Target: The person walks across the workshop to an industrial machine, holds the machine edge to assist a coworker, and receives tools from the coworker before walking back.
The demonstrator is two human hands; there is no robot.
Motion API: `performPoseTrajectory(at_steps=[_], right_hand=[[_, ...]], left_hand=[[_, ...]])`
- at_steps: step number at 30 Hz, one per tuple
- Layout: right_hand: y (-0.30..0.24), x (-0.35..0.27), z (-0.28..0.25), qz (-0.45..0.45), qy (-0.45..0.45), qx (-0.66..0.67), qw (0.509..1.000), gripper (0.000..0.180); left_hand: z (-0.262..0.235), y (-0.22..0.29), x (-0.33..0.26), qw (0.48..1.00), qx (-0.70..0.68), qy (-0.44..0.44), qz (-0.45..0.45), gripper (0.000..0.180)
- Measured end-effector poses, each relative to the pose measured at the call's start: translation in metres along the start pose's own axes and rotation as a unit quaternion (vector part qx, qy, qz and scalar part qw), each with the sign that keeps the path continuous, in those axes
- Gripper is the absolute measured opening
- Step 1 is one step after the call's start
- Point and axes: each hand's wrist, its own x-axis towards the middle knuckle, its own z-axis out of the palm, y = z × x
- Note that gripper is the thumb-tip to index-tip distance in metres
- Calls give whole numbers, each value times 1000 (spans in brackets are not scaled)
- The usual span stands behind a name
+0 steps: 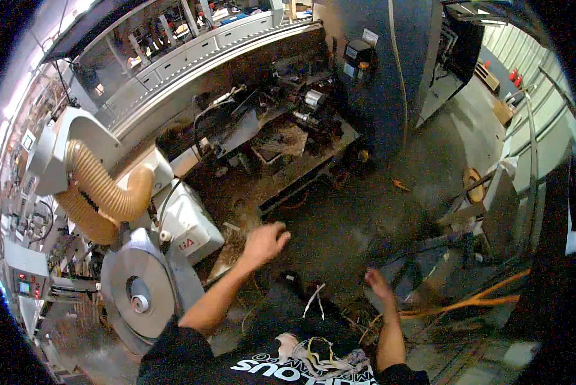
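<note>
My left hand [267, 246] reaches out in front of my body, over the dark floor near the machine base. It holds nothing visible, and its thumb stands apart from loosely bent fingers. My right hand [379, 282] hangs lower and to the right, smeared by motion, so its fingers are hard to make out. Left of my left arm stands a large round grey disc [161, 289] with a white hub. Beyond it is a white box-shaped housing [188, 224]. A pale drawstring [314, 301] hangs at my waist.
Tan ribbed hoses [102, 186] curve above the disc at left. Ahead is a dirty machine bed [281, 141] with metal parts. A tall dark cabinet [378, 83] stands behind. An orange cable [474, 300] runs at right, near a wooden spool [473, 185]. A small orange object [400, 185] lies on the floor.
</note>
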Motion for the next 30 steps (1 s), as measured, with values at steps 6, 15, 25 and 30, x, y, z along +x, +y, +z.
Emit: performPoseTrajectory(at_steps=[6,15,25,30], right_hand=[[-100,100,-46,-62,32,1,998,46],[129,53,-90,316,95,-68,942,50],[118,52,-75,378,62,-60,922,50],[111,77,-103,369,45,-83,925,51]], left_hand=[[-99,-21,226,979,11,203,-13,40],[-197,-106,556,935,228,247,116,43],[-212,-174,605,842,435,24,317,52],[-224,-136,607,844,456,-68,274,41]])
